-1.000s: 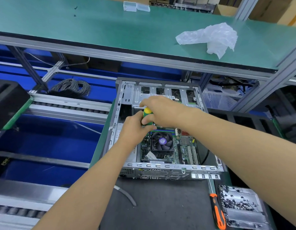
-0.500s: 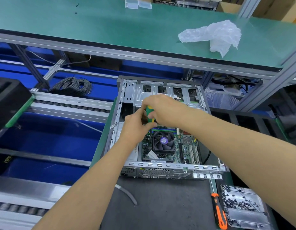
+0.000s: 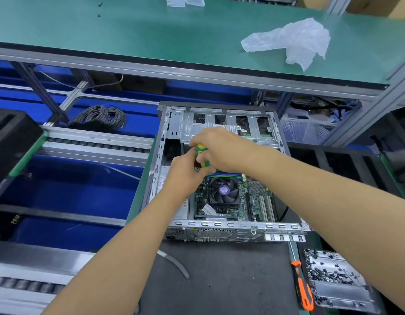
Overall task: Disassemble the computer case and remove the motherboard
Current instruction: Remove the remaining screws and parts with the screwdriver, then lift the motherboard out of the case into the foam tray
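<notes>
While we lean over the dark tabletop [image 3: 231, 280], our open computer case [image 3: 222, 226] lies flat on it with its side panel off, and the motherboard [image 3: 249, 201] sits inside, in the half of the case nearest us, its black cooler fan [image 3: 224, 192] facing up. Both of our hands meet above the far left corner of the board. Our right hand [image 3: 222, 147] curls down over the top of a green-and-yellow screwdriver [image 3: 202, 155], fingers wrapped round the handle. Our left hand [image 3: 185, 176] comes in from below and closes its fingers on the lower part of the same handle, touching the right hand. We cannot see the tip of the tool; our hands hide it.

Just right of the case, near our right forearm, an orange-and-black screwdriver [image 3: 302, 287] lies on the tabletop beside a metal tray [image 3: 340, 294] scattered with small dark screws. A grey cable tie [image 3: 174, 263] lies on the mat between our arms. On the green shelf [image 3: 128, 30] above sits a crumpled clear plastic bag [image 3: 296, 42], and a coil of grey wire [image 3: 101, 117] rests to the left of the case.
</notes>
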A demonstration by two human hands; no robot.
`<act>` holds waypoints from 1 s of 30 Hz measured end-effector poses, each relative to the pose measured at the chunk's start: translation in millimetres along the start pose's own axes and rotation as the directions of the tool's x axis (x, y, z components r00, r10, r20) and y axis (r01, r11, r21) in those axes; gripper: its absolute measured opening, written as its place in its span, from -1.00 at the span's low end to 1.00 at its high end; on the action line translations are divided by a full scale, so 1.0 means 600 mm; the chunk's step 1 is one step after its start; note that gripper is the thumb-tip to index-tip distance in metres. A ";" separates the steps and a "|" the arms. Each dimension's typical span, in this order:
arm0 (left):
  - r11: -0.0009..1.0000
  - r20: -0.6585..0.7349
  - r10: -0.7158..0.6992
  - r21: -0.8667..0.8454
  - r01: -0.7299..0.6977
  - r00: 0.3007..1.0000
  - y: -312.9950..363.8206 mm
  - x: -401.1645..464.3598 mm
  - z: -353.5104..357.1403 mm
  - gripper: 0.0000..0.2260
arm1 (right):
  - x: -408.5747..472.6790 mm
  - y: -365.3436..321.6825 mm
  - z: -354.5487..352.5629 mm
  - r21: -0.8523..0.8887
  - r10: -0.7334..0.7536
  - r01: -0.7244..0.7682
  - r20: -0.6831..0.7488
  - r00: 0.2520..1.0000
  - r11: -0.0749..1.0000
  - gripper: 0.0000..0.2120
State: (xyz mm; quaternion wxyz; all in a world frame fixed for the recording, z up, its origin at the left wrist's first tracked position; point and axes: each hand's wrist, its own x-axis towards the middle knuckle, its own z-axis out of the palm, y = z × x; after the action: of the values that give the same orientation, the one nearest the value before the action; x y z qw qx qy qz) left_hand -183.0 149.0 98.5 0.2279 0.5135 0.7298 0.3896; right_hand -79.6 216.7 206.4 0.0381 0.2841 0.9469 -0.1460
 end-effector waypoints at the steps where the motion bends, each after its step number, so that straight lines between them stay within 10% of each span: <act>1: 1.000 -0.009 -0.016 -0.010 0.016 1.000 0.002 0.000 0.000 -0.70 | 0.002 -0.001 0.001 0.027 0.039 -0.039 -0.005 0.999 0.999 -0.57; 11: 0.998 -0.007 0.057 -0.023 -0.057 0.998 -0.005 -0.003 -0.003 -0.83 | 0.004 0.014 0.005 -0.015 0.078 -0.079 -0.057 0.995 0.997 -0.63; 18: 0.978 -0.211 -0.029 -0.207 -0.015 0.977 -0.004 -0.005 -0.007 -0.82 | -0.031 0.075 0.044 0.603 0.231 -0.215 0.052 0.972 0.768 -0.31; 24: 0.899 -0.334 -0.177 -0.437 0.014 0.926 -0.008 -0.003 -0.016 -0.73 | -0.071 0.123 0.169 0.008 0.217 -0.225 0.228 0.949 0.974 0.00; 30: 0.907 -0.340 -0.178 -0.421 0.020 0.923 -0.010 -0.002 -0.017 -0.69 | -0.046 0.126 0.222 -0.066 0.173 -0.163 0.220 0.960 0.984 0.08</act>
State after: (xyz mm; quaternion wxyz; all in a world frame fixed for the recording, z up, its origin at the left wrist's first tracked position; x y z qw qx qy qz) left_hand -193.7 143.1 99.6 0.2082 0.3327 0.6870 0.6116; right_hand -16.4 222.7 64.3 0.1643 0.3440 0.9121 -0.1510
